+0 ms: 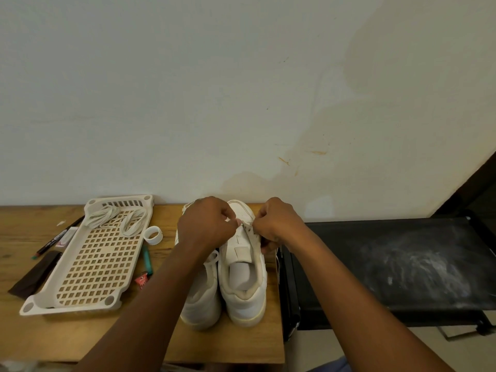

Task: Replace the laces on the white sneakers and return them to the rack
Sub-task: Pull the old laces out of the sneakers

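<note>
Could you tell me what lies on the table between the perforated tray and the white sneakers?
In the head view, a roll of white tape, a green pen and a small red item lie there.

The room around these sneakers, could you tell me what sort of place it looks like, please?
Probably a home utility corner, though I can't be sure: a worn wooden table against a stained plain wall, a dusty black rack beside it, and a plastic tray holding laces.
</note>
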The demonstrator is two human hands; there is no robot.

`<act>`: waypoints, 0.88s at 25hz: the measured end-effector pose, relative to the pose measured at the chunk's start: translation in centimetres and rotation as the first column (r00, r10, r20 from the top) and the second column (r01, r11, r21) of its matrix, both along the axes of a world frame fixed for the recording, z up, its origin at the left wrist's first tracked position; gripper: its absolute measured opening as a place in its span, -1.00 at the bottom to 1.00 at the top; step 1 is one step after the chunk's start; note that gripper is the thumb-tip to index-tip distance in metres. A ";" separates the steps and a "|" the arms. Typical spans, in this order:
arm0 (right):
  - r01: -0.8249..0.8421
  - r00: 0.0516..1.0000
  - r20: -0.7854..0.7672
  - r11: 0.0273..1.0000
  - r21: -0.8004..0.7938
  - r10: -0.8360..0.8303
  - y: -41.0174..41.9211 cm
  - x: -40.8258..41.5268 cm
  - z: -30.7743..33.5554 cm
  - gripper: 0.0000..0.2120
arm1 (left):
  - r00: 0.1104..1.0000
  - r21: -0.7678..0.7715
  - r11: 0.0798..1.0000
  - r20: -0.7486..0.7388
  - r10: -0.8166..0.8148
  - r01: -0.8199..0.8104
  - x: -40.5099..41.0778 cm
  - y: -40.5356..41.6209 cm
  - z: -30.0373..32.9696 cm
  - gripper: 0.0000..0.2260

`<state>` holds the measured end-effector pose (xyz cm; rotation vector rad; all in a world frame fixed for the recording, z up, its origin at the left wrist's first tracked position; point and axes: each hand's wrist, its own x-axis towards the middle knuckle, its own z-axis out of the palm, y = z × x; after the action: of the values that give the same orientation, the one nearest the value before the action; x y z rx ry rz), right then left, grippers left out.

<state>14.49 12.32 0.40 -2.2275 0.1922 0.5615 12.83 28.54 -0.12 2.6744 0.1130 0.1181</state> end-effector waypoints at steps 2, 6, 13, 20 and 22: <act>0.000 1.000 -0.003 1.000 -0.005 0.000 0.1 0.0 0.0 -0.84 | 1.000 0.076 0.997 -0.020 0.007 -0.005 0.0 -0.5 -0.6 -0.93; 0.005 1.000 -0.009 1.000 0.000 -0.005 0.0 0.0 -0.2 -0.86 | 0.998 -0.072 0.996 -0.006 0.060 -0.060 0.1 -0.4 -0.8 -0.92; 0.002 1.000 0.001 1.000 0.004 -0.002 0.0 0.0 -0.1 -0.90 | 0.972 -0.466 0.855 -0.057 0.228 -0.228 0.5 0.3 0.2 -0.87; -0.010 1.000 -0.001 1.000 -0.014 0.010 0.1 -0.1 0.1 -0.85 | 0.998 -0.078 0.997 -0.065 0.002 -0.007 0.2 0.2 -1.2 -0.82; -0.014 1.000 0.000 1.000 -0.021 0.014 0.1 -0.1 0.1 -0.85 | 0.999 -0.127 0.992 -0.048 0.012 -0.018 0.3 0.4 -1.2 -0.93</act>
<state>14.38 12.39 0.50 -2.2503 0.1837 0.5694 13.14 28.90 -1.30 2.5499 0.1502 0.0512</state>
